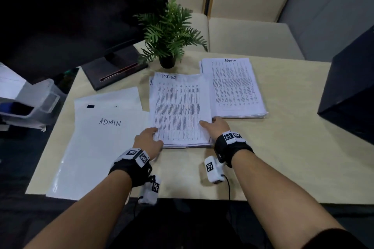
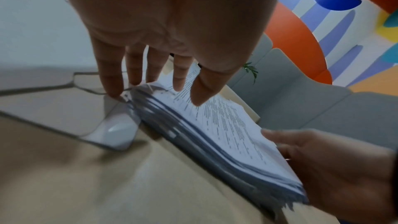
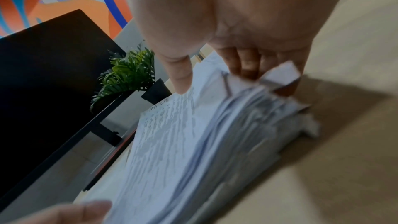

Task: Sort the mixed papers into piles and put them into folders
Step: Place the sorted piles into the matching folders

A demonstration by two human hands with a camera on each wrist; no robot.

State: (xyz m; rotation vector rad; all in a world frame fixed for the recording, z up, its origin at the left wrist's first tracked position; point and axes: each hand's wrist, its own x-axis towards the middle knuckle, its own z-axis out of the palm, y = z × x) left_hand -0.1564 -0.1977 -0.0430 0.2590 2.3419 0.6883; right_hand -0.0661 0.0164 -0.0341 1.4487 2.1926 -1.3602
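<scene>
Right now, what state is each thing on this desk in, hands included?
middle pile, stacked, both near corners gripped.
left hand, grips the near-left corner.
right hand, grips the near-right corner, thumb on top.
ADMIN pile, flat, untouched.
ADMIN folder, flat, untouched.
plant, upright.
monitor, screen dark.
</scene>
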